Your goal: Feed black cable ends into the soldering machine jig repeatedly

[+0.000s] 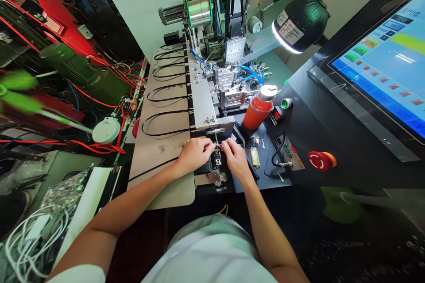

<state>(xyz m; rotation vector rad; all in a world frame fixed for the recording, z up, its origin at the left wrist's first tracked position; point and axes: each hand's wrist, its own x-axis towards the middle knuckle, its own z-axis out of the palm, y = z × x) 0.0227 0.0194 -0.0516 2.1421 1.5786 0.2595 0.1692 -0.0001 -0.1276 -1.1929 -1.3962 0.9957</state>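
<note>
My left hand (197,152) is closed in a pinch beside a small metal fixture (218,159) at the front of the machine. A black cable (156,170) runs across the beige plate and passes under this hand, whose fingers seem to grip its end. Across the fixture, my right hand (235,158) has thumb and fingertips pressed together, almost meeting the left fingertips. Something tiny, perhaps thin wire ends, lies between the two hands; its details are hidden. Several looped black cables (166,115) lie on the beige plate (169,190), their ends leading into the machine's track.
Right of the hands stand an orange bottle (257,112), a small yellowish-handled tool (255,155) and a red emergency stop button (321,160). Above are a lit round lamp (300,24), a wire spool (200,11) and a touchscreen (392,57). A green fan (20,90) stands left.
</note>
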